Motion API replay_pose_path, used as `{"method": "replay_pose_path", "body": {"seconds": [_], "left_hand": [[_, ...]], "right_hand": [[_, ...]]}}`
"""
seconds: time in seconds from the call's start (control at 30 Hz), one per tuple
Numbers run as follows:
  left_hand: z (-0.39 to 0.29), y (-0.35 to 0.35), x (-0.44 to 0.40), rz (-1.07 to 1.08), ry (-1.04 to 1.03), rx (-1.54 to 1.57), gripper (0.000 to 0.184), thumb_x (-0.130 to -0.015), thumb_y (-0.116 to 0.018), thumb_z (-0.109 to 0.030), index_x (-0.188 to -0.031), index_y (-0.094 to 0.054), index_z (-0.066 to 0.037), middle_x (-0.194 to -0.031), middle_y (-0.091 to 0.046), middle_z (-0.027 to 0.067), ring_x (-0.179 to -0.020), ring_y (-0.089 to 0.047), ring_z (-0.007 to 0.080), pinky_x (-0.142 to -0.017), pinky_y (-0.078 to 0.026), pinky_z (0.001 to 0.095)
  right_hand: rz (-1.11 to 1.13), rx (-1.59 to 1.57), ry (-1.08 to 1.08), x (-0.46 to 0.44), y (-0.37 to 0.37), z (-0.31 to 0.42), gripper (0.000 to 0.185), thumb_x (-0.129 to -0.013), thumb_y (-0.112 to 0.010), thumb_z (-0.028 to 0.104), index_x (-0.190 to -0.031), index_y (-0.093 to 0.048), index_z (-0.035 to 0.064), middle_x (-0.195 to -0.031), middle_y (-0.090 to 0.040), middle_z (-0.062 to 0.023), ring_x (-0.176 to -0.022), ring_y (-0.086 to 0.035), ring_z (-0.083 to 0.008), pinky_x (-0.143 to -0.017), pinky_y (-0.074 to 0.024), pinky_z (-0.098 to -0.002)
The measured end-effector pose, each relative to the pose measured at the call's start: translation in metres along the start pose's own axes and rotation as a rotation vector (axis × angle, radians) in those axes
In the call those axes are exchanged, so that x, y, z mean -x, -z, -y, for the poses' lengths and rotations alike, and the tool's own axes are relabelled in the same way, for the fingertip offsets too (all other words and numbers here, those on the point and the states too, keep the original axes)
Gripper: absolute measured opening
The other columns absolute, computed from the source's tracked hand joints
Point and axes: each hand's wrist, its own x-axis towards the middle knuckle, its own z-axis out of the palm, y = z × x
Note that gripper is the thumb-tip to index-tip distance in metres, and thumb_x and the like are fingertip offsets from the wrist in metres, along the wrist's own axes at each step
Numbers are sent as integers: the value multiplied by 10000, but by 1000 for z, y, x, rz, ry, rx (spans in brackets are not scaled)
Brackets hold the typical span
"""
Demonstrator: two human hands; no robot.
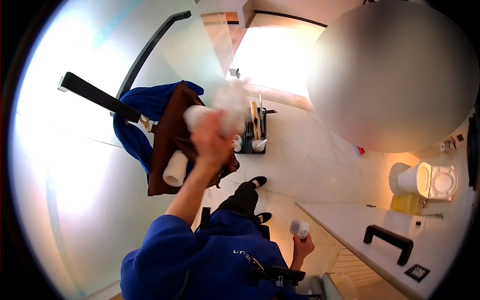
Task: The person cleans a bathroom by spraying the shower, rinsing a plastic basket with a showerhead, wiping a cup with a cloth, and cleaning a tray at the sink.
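My left hand (pixel 211 137), blurred by motion, is over a brown bag (pixel 162 135) and closed on a white bundle (pixel 231 102), whose exact form is smeared. A white roll (pixel 175 169) lies in the bag's lower compartment, below my left wrist. Blue cloth (pixel 132 102) drapes around the bag's left side, beside a black handle. Low on the right, my right hand (pixel 303 246) holds a small white box (pixel 299 229) with its fingers.
A black caddy (pixel 257 149) with brushes and bottles stands on the tiled floor, right of the bag. Black handles are on the glass door (pixel 75 150) and the white door (pixel 350 220). A toilet (pixel 425 181) and yellow bin (pixel 406 204) are at the right.
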Motion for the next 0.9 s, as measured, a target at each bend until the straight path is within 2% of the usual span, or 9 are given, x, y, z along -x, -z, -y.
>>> {"method": "replay_pose_path", "body": {"seconds": [0.07,0.2,0.3,0.33,0.4,0.63,0.73,0.83,0.9], "left_hand": [[31,13,-17,-184,71,-299,364,-774,-649,-207,-1093,-548,-63,-997,-595,149,-861,-577,343,-695,-470,426],[153,-71,26,888,364,-768,209,-823,-563,-226,-968,-621,-87,-960,-644,160,-843,-619,325,-698,-493,407],[211,-134,6,1126,-66,-613,229,-776,-544,-230,-880,-649,-56,-934,-656,142,-834,-639,286,-696,-510,421],[207,-145,-4,1113,-119,-600,224,-774,-546,-226,-877,-646,-55,-925,-652,142,-829,-636,285,-694,-508,420],[181,-160,-17,1022,-232,-569,215,-770,-550,-219,-872,-639,-53,-907,-646,143,-819,-629,283,-692,-505,418],[-9,-192,76,506,-632,-57,184,-755,-565,-194,-853,-616,-47,-845,-623,144,-784,-604,277,-682,-492,412],[-57,-175,175,621,-781,176,173,-749,-571,-184,-845,-606,-44,-819,-613,144,-769,-593,274,-678,-487,410],[-86,-144,270,958,-911,261,163,-743,-578,-173,-837,-596,-41,-792,-603,144,-755,-583,271,-674,-482,407],[-97,-124,315,1212,-957,243,157,-739,-582,-166,-831,-590,-39,-774,-596,145,-745,-576,269,-671,-478,406]], "right_hand": [[15,2,-56,24,23,-16,293,-588,-742,192,-820,-649,39,-617,-623,-88,-547,-613,-169,-537,-476,-294],[23,2,-79,48,36,-23,342,-563,-751,207,-845,-663,36,-667,-655,-105,-607,-652,-185,-567,-498,-295],[-6,24,-97,58,32,-15,339,-565,-755,209,-846,-663,42,-622,-628,-72,-546,-612,-166,-548,-497,-284],[-136,-253,-91,60,29,-1,329,-600,-750,222,-862,-659,45,-650,-630,-73,-560,-611,-165,-544,-494,-282],[-20,-143,-201,77,35,-4,413,-657,-738,267,-1006,-637,70,-774,-665,-51,-707,-642,-140,-636,-504,-276],[-460,-250,-443,141,18,-21,434,-623,-686,409,-943,-649,119,-705,-639,-65,-651,-627,-235,-593,-490,-335],[-515,-229,-565,187,30,-40,455,-605,-690,426,-938,-648,118,-692,-639,-72,-657,-628,-263,-594,-495,-361],[-758,-290,-624,248,65,-51,436,-601,-693,434,-883,-634,107,-690,-639,-70,-654,-625,-261,-597,-495,-361],[-894,-184,-604,294,101,-56,362,-622,-729,276,-889,-647,46,-686,-635,-77,-614,-625,-178,-579,-502,-276]]}}
